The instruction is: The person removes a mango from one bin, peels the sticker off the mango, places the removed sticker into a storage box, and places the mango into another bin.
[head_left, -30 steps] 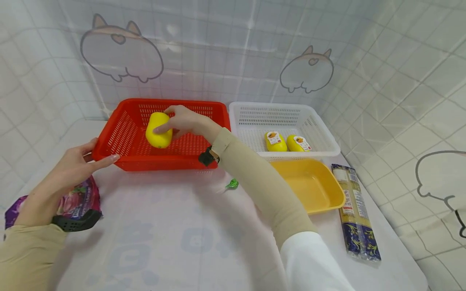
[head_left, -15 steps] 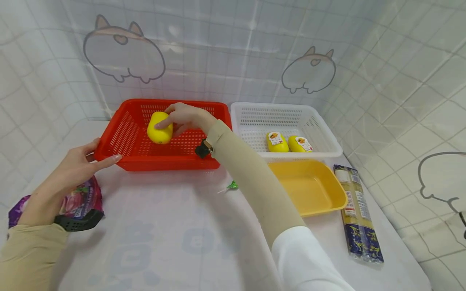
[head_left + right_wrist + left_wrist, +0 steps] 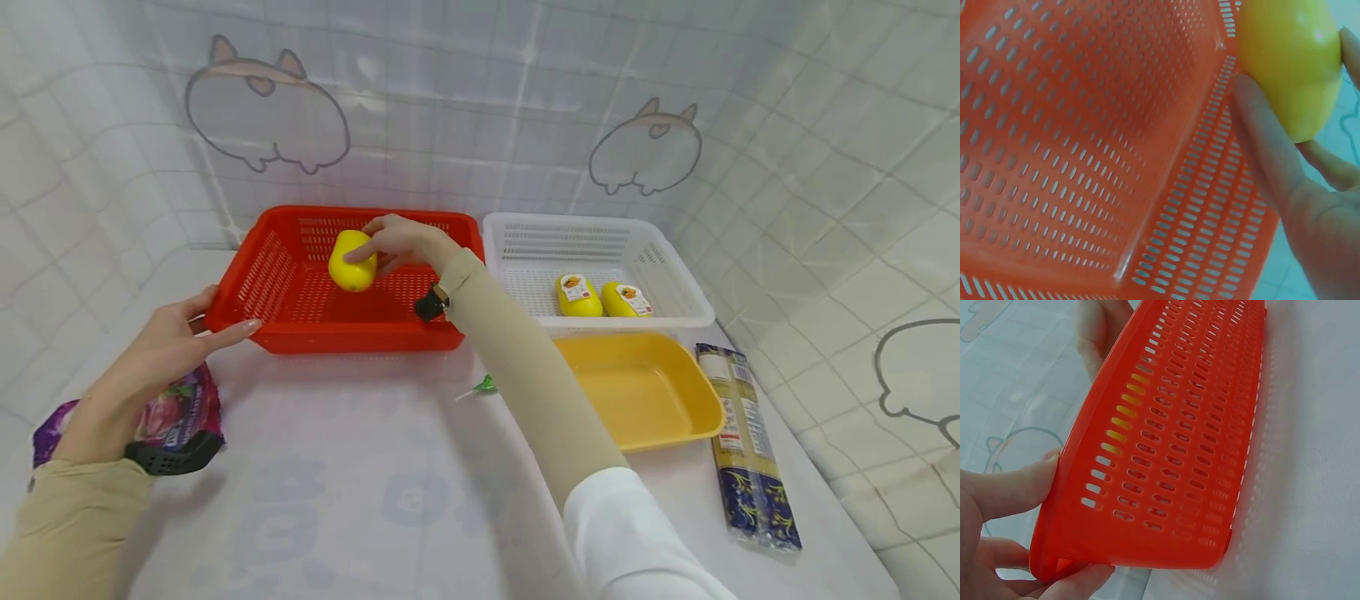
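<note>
My right hand (image 3: 405, 239) holds a smooth yellow mango (image 3: 349, 262) above the floor of the red plastic basket (image 3: 360, 336). In the right wrist view the mango (image 3: 1291, 69) sits between the thumb and fingers, with the slotted basket walls beside it. My left hand (image 3: 160, 354) grips the basket's front left corner. From the left wrist, the basket (image 3: 1160, 537) shows its slotted side, with the thumb on one side of the rim and fingers on the other. Bits of yellow show through the slots.
Right of the red basket stands a white basket (image 3: 600, 321) holding two yellow mangoes (image 3: 579, 298) with stickers. In front are a yellow tray (image 3: 637, 400), a noodle packet (image 3: 750, 450) and a green-wrapped lollipop (image 3: 486, 385). A purple bag (image 3: 180, 412) lies under the left forearm.
My right hand, still holding the mango, has shifted slightly right within the red basket. The whole view has also drifted a little. My left hand keeps its grip on the corner.
</note>
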Demonstrator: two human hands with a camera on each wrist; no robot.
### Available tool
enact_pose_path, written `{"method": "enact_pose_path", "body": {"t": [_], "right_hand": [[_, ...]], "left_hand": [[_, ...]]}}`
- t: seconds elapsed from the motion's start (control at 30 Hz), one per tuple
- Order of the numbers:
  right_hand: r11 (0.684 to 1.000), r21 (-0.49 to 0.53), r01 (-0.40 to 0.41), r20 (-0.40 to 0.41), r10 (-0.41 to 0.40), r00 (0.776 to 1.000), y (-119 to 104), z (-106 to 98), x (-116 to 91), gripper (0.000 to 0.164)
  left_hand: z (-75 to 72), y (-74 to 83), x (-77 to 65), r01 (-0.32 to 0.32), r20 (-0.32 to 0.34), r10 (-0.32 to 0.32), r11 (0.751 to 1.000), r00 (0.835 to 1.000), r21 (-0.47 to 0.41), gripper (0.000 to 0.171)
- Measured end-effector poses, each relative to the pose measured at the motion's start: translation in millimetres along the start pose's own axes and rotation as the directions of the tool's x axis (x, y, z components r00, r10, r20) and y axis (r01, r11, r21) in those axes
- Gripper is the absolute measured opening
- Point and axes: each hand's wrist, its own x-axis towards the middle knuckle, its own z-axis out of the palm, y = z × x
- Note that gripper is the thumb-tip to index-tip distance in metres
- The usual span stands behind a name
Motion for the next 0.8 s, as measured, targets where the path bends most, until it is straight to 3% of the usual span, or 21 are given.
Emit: {"method": "enact_pose_path", "body": {"t": [0.43,0.57,0.8], "right_hand": [[0.998,-0.047,-0.045,-0.034,0.043,0.998,31.9,-14.1,13.8,0.074],[0.995,-0.061,-0.08,-0.02,0.079,0.997,39.1,-13.5,15.9,0.075],[0.995,-0.085,-0.047,0.029,0.05,0.998,46.4,-12.0,22.8,0.079]], "left_hand": [[3.8,-0.6,-1.0,-0.015,-0.005,0.015,1.0,1.0,-0.001,0.105],[3.6,-0.6,-1.7,-0.016,-0.005,0.016,1.0,1.0,0.001,0.106],[0.4,0.1,-2.5,-0.019,-0.011,0.019,1.0,1.0,0.011,0.103]]}}
